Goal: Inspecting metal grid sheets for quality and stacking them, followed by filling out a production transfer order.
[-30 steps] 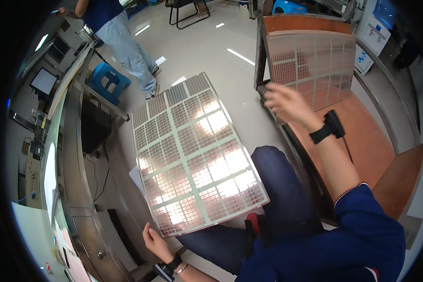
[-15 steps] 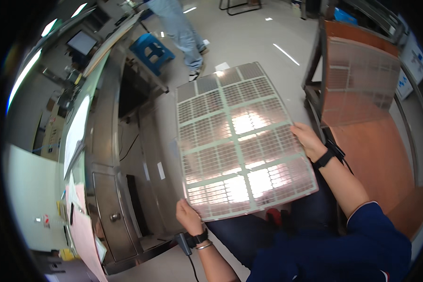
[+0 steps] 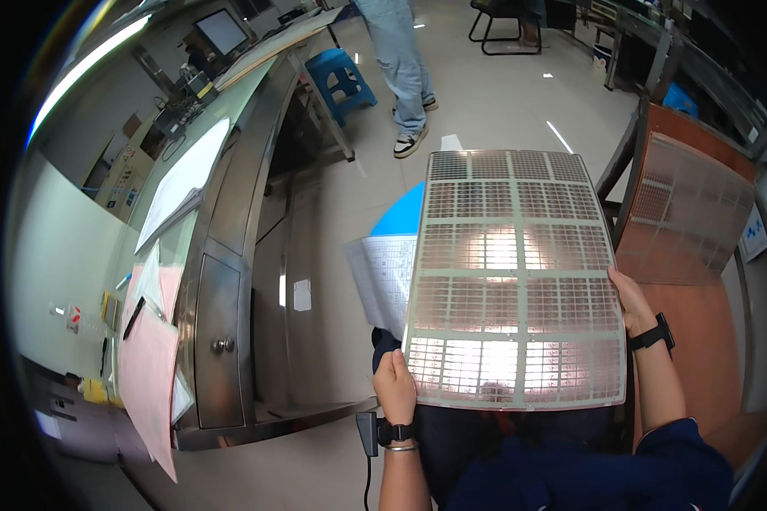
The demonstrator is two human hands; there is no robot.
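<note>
A large, thin circuit-board panel point(image 3: 475, 294), copper-coloured with pale green strips dividing blocks of fine grid, is held over my lap. My left hand point(image 3: 395, 387) grips its near left corner, fingers closed on the edge. On the opposite side, my right hand point(image 3: 631, 302) pinches the right edge below its middle. Bright glare lies on the panel's near half and centre. Beyond its left edge show a printed paper sheet point(image 3: 383, 277) and part of a flat blue rounded thing point(image 3: 400, 213), both partly hidden by the panel.
A similar panel point(image 3: 699, 213) leans on an orange-brown board stand point(image 3: 682, 311) at right. Left is a glass-topped metal bench point(image 3: 230, 153) with white papers point(image 3: 183, 187), pink sheets point(image 3: 149, 349) and a black pen point(image 3: 134, 318). Ahead are a blue stool point(image 3: 339, 81) and a person in jeans point(image 3: 396, 60).
The panel has turned more square to me and moved right, with both hands still on it. My view has shifted left, and the paper and blue thing now show beside the panel.
</note>
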